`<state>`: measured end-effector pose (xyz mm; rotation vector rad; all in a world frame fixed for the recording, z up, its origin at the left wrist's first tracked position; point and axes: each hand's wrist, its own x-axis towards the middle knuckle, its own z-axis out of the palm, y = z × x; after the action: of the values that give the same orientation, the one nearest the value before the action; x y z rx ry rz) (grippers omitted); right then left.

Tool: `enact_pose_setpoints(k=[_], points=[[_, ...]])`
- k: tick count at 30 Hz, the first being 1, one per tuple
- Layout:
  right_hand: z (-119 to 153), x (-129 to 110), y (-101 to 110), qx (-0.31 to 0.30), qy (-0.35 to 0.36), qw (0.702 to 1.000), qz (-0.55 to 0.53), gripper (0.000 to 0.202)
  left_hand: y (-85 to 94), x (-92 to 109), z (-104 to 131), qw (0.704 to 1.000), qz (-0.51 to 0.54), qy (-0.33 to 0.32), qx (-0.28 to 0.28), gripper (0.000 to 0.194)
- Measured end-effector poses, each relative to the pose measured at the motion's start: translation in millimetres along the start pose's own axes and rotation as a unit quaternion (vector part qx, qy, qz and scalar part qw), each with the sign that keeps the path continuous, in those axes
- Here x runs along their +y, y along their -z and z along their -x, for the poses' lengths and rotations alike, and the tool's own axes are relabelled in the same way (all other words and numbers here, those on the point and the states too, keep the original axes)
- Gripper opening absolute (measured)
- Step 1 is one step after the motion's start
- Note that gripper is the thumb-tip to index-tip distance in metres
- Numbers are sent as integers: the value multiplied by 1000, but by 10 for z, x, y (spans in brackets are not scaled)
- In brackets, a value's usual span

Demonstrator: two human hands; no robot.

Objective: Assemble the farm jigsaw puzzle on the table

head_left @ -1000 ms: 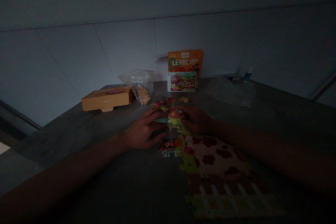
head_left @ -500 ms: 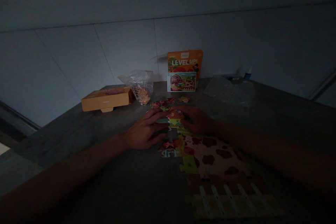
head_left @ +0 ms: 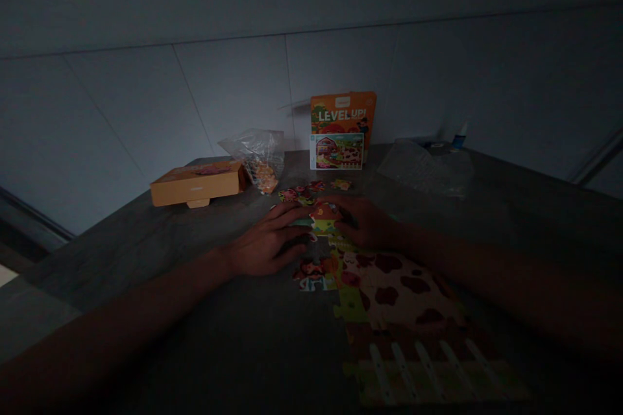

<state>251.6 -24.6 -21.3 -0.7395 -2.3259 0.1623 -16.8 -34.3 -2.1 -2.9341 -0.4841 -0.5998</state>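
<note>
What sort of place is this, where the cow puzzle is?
Probably a dim indoor room, though I can't tell which kind: there's a grey tabletop before a panelled wall, with the cow puzzle lying on it.

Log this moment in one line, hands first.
left hand: spread beside red-green puzzle part; right hand: at same part, grip unclear; cow section: flat on table; picture card: standing before orange panel

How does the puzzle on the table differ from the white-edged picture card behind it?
The puzzle lies flat; the picture card stands upright. The puzzle looks larger, the picture card smaller. The puzzle's left side is open and knobbed, with pieces yet to join, whereas the picture card has straight edges and a whole scene. Both show a spotted cow and a white fence.
</note>
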Motion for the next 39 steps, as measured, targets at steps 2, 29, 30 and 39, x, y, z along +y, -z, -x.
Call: enact_pose_setpoints(k=[2, 29, 30, 39], points=[[2, 3, -2, 0, -5, 1000, -4, 56, 5, 3, -1, 1000, 7, 7, -5, 28], [8, 11, -5, 18, 3, 1000, -12, 61, -15, -20, -1, 1000, -1, 0, -1, 38], [7, 10, -7, 23, 3, 1000, -11, 59, -13, -18, -4, 1000, 2, -2, 0, 37], [-1, 29, -25, 15, 0, 1000, 2, 53, -11, -16, -5, 1000, -8, -1, -10, 38]])
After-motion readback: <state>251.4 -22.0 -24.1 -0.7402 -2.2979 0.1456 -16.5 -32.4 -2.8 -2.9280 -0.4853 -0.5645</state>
